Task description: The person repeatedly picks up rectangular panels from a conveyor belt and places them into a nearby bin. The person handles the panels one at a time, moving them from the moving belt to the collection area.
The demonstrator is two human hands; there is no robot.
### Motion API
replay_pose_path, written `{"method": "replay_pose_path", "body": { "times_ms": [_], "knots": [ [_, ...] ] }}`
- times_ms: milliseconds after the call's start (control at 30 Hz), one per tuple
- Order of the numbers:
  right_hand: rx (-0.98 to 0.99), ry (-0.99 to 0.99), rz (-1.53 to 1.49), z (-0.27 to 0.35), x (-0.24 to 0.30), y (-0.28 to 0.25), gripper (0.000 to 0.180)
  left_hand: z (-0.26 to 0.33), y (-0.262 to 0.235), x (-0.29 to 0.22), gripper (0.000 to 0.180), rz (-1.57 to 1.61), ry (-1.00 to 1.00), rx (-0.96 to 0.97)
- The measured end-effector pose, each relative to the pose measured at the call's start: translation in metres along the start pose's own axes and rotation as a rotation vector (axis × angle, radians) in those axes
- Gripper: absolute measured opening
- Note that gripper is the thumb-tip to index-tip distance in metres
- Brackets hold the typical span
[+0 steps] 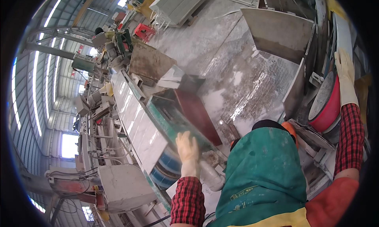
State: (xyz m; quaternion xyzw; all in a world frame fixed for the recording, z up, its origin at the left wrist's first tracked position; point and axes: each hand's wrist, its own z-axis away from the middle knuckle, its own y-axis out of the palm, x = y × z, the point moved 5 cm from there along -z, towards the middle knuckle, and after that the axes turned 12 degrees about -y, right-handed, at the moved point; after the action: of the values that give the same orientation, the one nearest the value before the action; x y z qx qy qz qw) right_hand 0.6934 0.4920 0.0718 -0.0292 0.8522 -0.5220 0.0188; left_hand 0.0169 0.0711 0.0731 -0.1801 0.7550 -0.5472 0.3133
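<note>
Wet floor [252,89] beside the bench [160,194]. Head view: white slab [136,116] lies at its near end, by the blue drum [169,164]. My left hand [188,150], fingers slightly apart, hovers off the near-right corner; right hand [346,71] at pale panel [342,33], grip unclear. I'd keep sleeves clear of the red-banded wheel [328,104].

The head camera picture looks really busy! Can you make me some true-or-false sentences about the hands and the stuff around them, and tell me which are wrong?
1. The left hand and the right hand are both gloved. True.
2. The sleeves are plain blue. False: the checked sleeves are red and black.
3. The apron is green. True.
4. The left hand has a hammer in its grip. False: its fingers are open, and the long white slab lies to its left.
5. The round red-sided thing is nearer the right hand. True.
</note>
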Motion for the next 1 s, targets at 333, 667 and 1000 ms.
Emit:
{"method": "replay_pose_path", "body": {
  "times_ms": [333, 667, 1000],
  "knots": [
    [-0.025, -0.03, -0.009, 0.007, -0.003, 0.004, 0.061, 0.001, 0.002, 0.004, 0.036, 0.032, 0.002, -0.026],
    [-0.069, -0.064, 0.03, 0.018, 0.008, -0.008, 0.057, 0.0, -0.003, -0.001, 0.034, 0.033, -0.007, -0.046],
    [-0.074, -0.1, 0.002, 0.027, 0.021, -0.02, 0.055, 0.001, -0.004, 0.002, 0.034, 0.044, -0.043, -0.037]
  ]
}}
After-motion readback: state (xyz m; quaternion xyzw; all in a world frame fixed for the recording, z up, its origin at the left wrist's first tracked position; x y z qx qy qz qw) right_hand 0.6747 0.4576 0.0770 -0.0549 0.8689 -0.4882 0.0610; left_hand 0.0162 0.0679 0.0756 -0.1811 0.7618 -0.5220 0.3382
